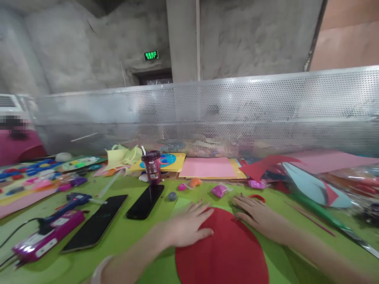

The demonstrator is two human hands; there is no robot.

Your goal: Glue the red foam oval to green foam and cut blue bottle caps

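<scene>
A red paper circle lies flat in front of me, on top of light green paper. My left hand rests on the circle's upper left edge, its fingers spread and slightly blurred. At the upper right rim, my right hand lies palm down with fingers stretched apart, mostly on the green surface beside the circle. Neither hand grips anything. Just beyond the right hand is a red ring-shaped piece, partly covered by it.
Two black phones and a glue gun beside a purple power strip lie left. A lidded drink cup stands behind. Pink paper is at the back; green-handled scissors lie right. A perforated metal panel bounds the table.
</scene>
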